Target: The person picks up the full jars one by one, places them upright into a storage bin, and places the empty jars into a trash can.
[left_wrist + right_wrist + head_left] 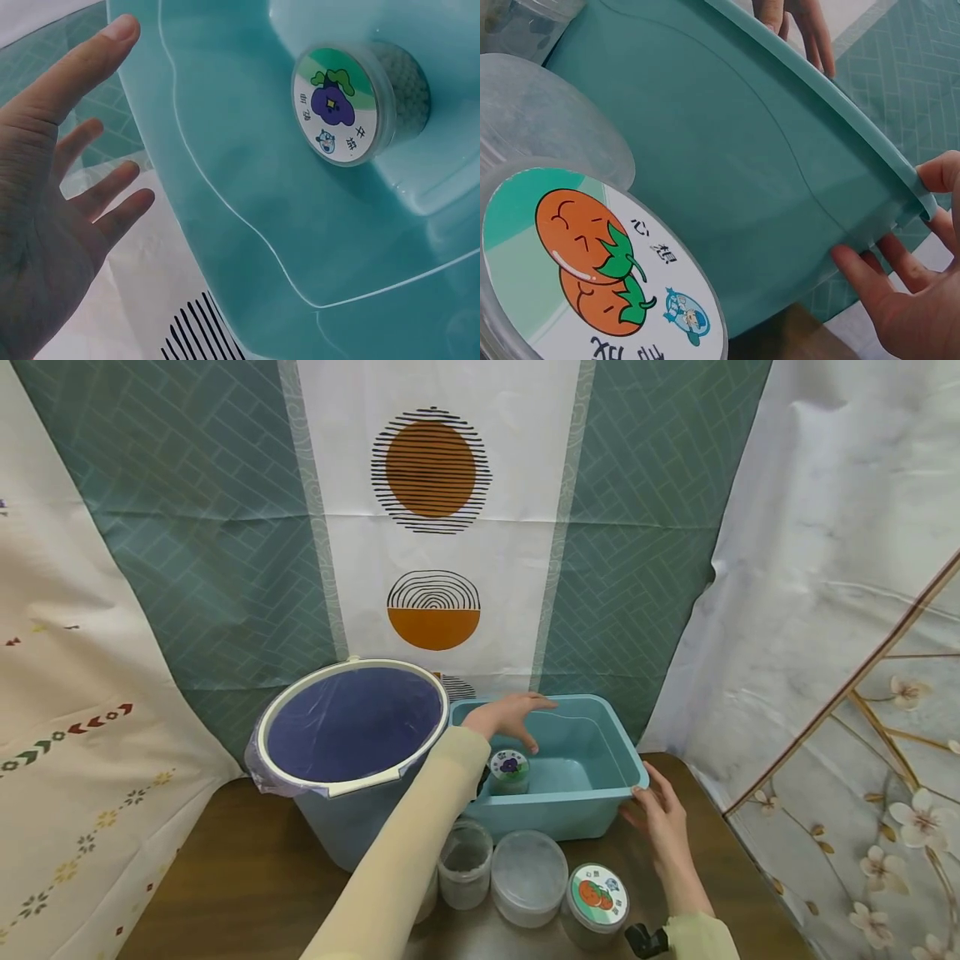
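Observation:
A teal plastic bin (547,806) stands on the table against the curtain. Inside it, at the left, is a jar with a purple-flower label (510,772); the left wrist view shows the jar (337,105) with small pale beads in it. My left hand (506,717) hovers over the bin's left part, fingers spread and holding nothing; its palm (45,240) shows by the bin's wall. My right hand (662,818) grips the bin's front right corner, thumb on the rim (922,196) and fingers beneath it.
In front of the bin stand a jar with an orange-fruit label (597,897), a wide clear-lidded jar (529,872) and a smaller clear jar (465,868). A lined bucket (337,827) stands to the left. Curtains (637,527) close off the back and sides.

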Motion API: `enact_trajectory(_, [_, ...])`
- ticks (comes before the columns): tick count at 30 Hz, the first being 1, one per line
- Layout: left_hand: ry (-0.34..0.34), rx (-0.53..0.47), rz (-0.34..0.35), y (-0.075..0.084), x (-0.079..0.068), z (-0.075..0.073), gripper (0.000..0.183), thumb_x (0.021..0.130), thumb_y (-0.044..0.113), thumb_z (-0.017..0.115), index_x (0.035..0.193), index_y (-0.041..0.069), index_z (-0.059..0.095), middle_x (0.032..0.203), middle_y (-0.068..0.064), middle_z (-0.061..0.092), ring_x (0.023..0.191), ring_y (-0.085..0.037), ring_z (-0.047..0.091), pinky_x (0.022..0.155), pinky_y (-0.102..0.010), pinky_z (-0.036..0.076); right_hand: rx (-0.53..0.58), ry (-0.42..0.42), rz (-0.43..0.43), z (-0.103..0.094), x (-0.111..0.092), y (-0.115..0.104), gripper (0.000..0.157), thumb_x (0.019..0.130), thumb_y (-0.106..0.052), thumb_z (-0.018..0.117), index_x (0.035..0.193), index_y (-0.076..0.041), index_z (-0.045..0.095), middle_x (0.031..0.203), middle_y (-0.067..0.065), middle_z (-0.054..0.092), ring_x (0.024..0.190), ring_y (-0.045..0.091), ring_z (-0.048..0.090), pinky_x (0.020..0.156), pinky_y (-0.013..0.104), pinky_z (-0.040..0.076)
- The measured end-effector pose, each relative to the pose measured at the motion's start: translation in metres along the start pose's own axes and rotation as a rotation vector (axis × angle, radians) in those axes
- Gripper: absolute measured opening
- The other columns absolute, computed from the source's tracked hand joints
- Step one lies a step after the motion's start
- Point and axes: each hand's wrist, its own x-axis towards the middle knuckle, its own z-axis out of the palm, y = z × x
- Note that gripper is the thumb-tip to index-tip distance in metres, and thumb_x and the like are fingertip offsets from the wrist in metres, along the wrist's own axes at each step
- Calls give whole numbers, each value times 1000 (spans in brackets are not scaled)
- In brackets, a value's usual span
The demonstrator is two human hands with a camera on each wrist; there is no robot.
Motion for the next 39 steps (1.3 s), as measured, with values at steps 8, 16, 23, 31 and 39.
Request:
enact_trajectory(8, [23,-19,35,4,-10,-5,89,83,26,81,156,26,30,165,-7,24,153,-27,24,120,-45,31,-29,7,5,1,-1,-5,57,102,-22,51,155,-26,31,122,-9,53,95,-9,61,87,25,57])
enact_trajectory(16, [31,-5,64,10,-19,-9,89,84,29,80,157,27,29,165,-7,23,153,-27,24,120,-46,30,-57,7,7,2,-1,-7,62,101,-31,56,156,-25,29,126,-5,50,94,-10,60,88,26,58])
enact_trajectory(23, [52,-13,80,17,-36,-8,92,83,32,80,157,30,26,166,-2,21,154,-27,21,121,-47,29,-49,-16,-25,1,-2,-3,65,100,-33,57,157,-24,26,139,4,43,96,-12,59,85,22,57])
enact_trajectory(31, [79,-3,147,27,-61,3,91,84,34,79,157,29,26,165,0,24,151,-24,28,118,-43,35,-34,-24,-45,-2,-1,0,65,99,-35,59,156,-25,29,130,-5,46,99,-11,60,80,18,57])
enact_trajectory(39, [104,-18,176,32,-105,19,90,82,34,81,156,30,30,163,1,29,150,-24,30,118,-45,34,-40,-19,-40,-1,0,2,64,100,-33,58,156,-27,29,129,-7,48,101,-10,59,83,21,57])
